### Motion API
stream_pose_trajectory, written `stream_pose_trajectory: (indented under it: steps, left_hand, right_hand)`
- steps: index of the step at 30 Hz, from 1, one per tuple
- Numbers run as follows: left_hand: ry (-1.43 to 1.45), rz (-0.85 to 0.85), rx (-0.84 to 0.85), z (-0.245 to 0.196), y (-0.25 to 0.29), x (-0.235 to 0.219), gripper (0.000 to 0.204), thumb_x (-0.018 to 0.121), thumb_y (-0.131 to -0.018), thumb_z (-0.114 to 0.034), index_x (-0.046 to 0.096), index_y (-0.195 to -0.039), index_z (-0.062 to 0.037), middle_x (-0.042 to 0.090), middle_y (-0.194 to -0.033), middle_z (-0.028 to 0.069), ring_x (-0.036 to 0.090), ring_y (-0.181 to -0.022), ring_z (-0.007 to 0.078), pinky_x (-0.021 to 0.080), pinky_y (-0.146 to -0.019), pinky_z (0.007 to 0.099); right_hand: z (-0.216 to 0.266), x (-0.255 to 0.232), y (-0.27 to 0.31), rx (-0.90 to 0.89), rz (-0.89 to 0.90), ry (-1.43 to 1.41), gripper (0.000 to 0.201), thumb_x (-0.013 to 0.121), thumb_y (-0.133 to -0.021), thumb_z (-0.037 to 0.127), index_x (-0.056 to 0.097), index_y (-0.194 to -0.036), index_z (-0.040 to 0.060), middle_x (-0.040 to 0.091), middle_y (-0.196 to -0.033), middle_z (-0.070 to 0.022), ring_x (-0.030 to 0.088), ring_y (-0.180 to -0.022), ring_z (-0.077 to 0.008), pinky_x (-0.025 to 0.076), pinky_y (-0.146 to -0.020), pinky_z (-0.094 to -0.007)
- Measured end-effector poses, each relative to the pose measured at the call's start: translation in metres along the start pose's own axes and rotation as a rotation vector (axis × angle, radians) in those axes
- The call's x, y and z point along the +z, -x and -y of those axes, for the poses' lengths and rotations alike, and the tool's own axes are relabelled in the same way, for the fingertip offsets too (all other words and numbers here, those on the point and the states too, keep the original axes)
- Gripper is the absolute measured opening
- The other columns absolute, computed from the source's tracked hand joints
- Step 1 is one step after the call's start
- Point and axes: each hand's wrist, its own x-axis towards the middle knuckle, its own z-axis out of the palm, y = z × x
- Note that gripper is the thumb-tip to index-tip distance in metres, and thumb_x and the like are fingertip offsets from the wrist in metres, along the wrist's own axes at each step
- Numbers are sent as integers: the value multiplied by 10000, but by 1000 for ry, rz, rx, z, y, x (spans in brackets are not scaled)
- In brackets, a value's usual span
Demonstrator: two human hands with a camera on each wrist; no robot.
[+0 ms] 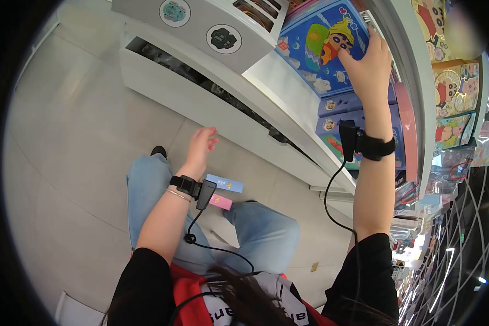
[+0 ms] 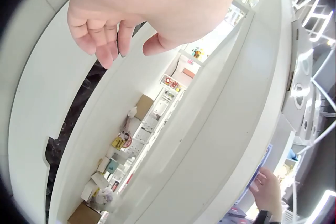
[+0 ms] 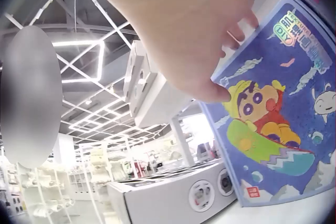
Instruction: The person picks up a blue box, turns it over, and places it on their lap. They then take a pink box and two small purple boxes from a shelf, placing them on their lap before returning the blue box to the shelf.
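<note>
My right hand (image 1: 372, 70) grips the edge of a flat blue DIY picture box (image 1: 309, 41) printed with a cartoon child on a board. In the right wrist view the thumb lies at the front of the box (image 3: 283, 182), while the other fingers reach over its edge. The box stands on a white shelf (image 1: 274, 76), with more blue-purple boxes (image 1: 339, 122) beside it. Away from the shelf, my left hand (image 1: 198, 149) hangs in the air above the floor, fingers loosely bent and holding nothing. Left wrist view: that hand (image 2: 152, 8) overlaps a white drawer front.
A large white carton with round pictures (image 1: 201, 27) stands on the shelf beside the blue box. Below runs a partly open white drawer (image 1: 190, 103) with dark contents. A slim blue box (image 1: 225, 183) and a pink one (image 1: 221, 202) are near the knees. Cartoon packages (image 1: 453, 87) fill another shelf.
</note>
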Motion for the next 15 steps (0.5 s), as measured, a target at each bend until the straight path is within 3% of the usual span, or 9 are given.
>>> stream_pose_trajectory:
  steps: [3,7,10,12,13,15]
  left_hand:
    - [1,10,-4,-1,1,0,362,575,-902,-329,590,-1162,-76,629,-1138,49,588,-955,129,420,-812,269]
    - [5,18,-9,0,1,1,341,562,-927,-318,590,-1167,-78,625,-1169,61,597,-975,144,434,-823,271]
    - [0,27,-10,1,0,0,339,562,-927,-315,592,-1169,-79,624,-1157,55,595,-971,142,435,-813,267]
    - [-5,25,-8,2,-1,-1,338,559,-928,-314,593,-1170,-80,623,-1153,53,594,-971,141,436,-808,266]
    - [-11,26,-8,3,0,-1,337,555,-930,-313,594,-1171,-81,622,-1149,50,593,-970,140,436,-803,264]
    - [-15,25,-8,5,-2,-2,339,551,-930,-316,594,-1172,-81,622,-1147,50,593,-968,139,437,-800,266]
  right_hand:
    - [20,-20,6,7,6,158,700,720,-722,321,519,-1321,19,543,-1246,-178,476,-1202,-345,356,-994,-518]
    - [36,-51,11,6,39,165,647,724,-708,305,553,-1280,57,550,-1226,-160,446,-1228,-333,328,-993,-533]
    - [47,-68,20,-24,51,111,581,730,-684,272,592,-1210,68,597,-1165,-145,497,-1179,-325,342,-990,-509]
    - [57,-76,26,31,182,-84,529,741,-655,242,620,-1134,54,641,-1077,-126,560,-1098,-317,358,-989,-479]
    - [62,-76,31,8,147,-85,512,748,-637,222,629,-1100,39,663,-1001,-126,614,-990,-314,400,-953,-433]
    - [68,-80,37,17,151,-130,502,750,-632,210,630,-1087,34,662,-992,-132,620,-971,-319,429,-917,-422]
